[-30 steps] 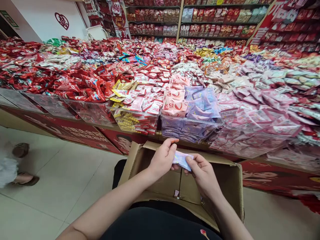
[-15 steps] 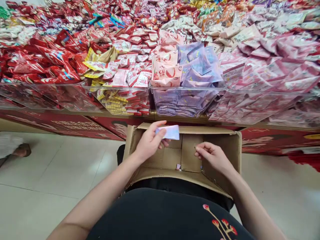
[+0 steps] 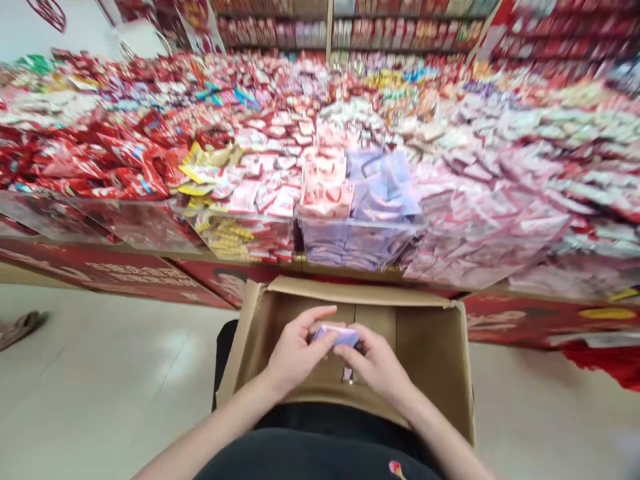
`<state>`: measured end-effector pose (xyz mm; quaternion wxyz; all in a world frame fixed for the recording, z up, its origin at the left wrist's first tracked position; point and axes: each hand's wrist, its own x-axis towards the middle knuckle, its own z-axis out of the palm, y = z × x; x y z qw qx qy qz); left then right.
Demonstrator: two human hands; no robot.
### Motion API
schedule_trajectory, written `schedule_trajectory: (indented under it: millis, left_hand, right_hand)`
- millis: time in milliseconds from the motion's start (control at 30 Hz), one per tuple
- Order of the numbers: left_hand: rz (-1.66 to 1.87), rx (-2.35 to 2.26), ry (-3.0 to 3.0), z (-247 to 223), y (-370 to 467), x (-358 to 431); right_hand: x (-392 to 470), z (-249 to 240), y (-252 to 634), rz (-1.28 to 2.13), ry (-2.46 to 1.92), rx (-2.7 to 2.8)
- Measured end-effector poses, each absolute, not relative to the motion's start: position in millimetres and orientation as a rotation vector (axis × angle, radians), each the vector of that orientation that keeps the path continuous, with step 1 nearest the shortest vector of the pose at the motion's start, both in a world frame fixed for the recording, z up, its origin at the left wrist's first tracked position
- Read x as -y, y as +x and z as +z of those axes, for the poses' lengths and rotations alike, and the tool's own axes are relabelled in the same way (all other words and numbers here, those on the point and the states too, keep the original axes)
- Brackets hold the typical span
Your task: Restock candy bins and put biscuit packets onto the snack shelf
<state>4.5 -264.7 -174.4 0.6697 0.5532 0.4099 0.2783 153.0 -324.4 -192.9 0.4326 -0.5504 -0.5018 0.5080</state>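
Between both hands is a small purple candy packet (image 3: 337, 335), held above an open cardboard box (image 3: 435, 357). My left hand (image 3: 300, 347) pinches its left end with thumb and fingers. At the packet's right end, my right hand (image 3: 373, 360) is closed on it too, thumb toward me. Inside the box, below the hands, lies a small pinkish scrap (image 3: 347, 375). Straight ahead stands a clear bin (image 3: 360, 233) with purple packets (image 3: 383, 183) and peach-coloured packets (image 3: 325, 183).
Yellow packets (image 3: 205, 170) and red packets (image 3: 125, 160) fill bins to the left; pink packets (image 3: 495, 213) are heaped at the right. Red printed panels (image 3: 125, 273) front the display. Another person's foot (image 3: 20, 330) shows on the tiled floor at far left.
My right hand has moved left and taken hold of the packet beside my left hand. Both hands now sit lower, and the view has tilted up, showing shelves behind.
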Motion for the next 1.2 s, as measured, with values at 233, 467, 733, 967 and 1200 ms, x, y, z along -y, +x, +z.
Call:
schedule_trajectory:
  millis: [233, 467, 733, 967, 1200]
  left_hand:
    - [0.985, -1.013, 1.368, -141.1, -15.2, 252.0]
    - [1.242, -1.397, 1.803, -188.5, -86.7, 231.1]
    - [0.352, -1.585, 1.636, -240.6, -114.8, 224.1]
    - [0.240, -1.594, 1.781, -217.7, -109.9, 227.2]
    - [0.345, -1.575, 1.780, -207.7, -107.2, 227.2]
  right_hand:
    - [302.6, -132.3, 150.2, 0.642, -1.276, 1.835]
    - [242.6, -23.3, 245.4, 0.000, -1.512, 1.590]
    - [140.8, -12.2, 311.2, 0.205, -1.823, 1.292]
    - [126.2, -18.6, 299.3, 0.199, -1.985, 1.302]
    - [137.0, -10.3, 291.3, 0.095, -2.157, 1.673]
